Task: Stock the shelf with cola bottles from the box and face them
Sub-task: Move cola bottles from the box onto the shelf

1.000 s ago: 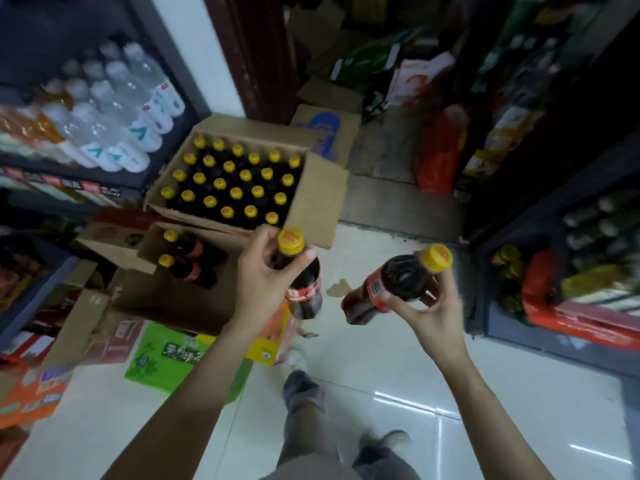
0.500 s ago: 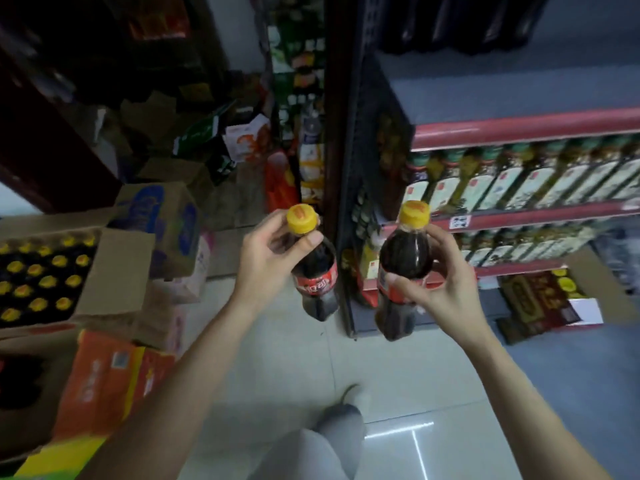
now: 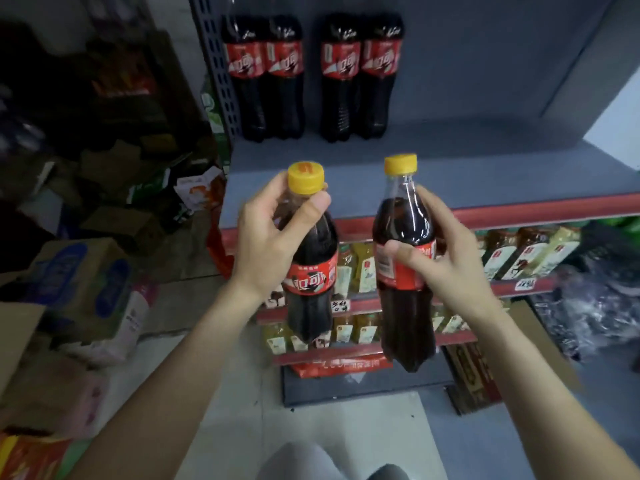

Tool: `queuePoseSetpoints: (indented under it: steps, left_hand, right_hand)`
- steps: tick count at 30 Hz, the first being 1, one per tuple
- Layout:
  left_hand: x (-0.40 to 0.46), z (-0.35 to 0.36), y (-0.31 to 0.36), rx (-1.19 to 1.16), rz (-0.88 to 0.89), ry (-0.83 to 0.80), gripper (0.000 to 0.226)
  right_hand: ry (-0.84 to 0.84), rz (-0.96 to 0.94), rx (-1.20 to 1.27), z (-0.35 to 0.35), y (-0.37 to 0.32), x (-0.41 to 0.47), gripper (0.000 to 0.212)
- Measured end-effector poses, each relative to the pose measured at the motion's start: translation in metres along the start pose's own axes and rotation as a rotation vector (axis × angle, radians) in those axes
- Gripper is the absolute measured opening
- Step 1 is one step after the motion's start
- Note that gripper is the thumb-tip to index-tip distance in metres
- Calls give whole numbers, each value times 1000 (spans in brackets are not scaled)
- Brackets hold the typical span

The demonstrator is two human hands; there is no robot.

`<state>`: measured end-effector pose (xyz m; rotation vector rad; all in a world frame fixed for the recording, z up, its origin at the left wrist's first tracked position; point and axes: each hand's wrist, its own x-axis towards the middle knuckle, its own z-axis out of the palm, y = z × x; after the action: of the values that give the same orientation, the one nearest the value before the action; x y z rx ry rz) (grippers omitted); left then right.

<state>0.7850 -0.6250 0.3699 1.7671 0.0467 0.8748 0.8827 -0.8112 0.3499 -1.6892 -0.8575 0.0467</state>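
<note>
Bottles [image 3: 311,271] upright in both hands' [image 3: 266,233] grip before shelf [image 3: 485,174].

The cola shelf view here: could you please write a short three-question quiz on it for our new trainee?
1. True or false: the left hand grips its bottle near the cap.
2. How many large cola bottles already stand at the back of the grey shelf?
3. Which held bottle shows its label front to the camera? A) the left hand's B) the one in the right hand C) neither

Key: 1 true; 2 four; 3 A, the other shows its label's side panel.
</note>
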Motion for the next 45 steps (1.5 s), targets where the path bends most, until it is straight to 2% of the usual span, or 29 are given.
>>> queuePoseSetpoints:
  steps: [3, 7, 14, 22, 29, 33, 37, 40, 42, 45]
  left_hand:
    - [27, 44, 19, 12, 66, 15, 15]
    - [54, 104, 49, -27, 150, 88, 15]
    - [97, 210, 79, -9, 237, 236, 15]
    - [174, 297, 40, 144, 256, 313, 22]
    - [229, 368, -5, 159, 180, 430, 31]
    - [264, 405, -20, 227, 174, 482, 47]
    - [293, 432, -35, 317, 167, 490, 36]
    - [307, 441, -41, 380, 132, 469, 39]
    - [316, 440, -43, 378, 77, 392, 42]
    - [313, 439, -53, 327, 41, 174, 58]
  right_hand:
    - [-35, -28, 41, -53, 4, 33, 70]
    - [-118, -151, 86, -123, 3, 69, 68]
    - [-118, -352, 75, -220, 16, 119, 74]
    - [55, -399, -18, -276, 74, 175, 70]
    - [259, -295, -48, -304, 126, 215, 67]
    - [333, -263, -160, -319, 146, 244, 71]
    - [393, -278, -250, -328, 161, 268, 70]
    - [406, -233, -240, -334, 170, 283, 71]
    - [386, -194, -241, -335, 176, 291, 74]
    - [358, -129, -242, -335, 181, 302, 75]
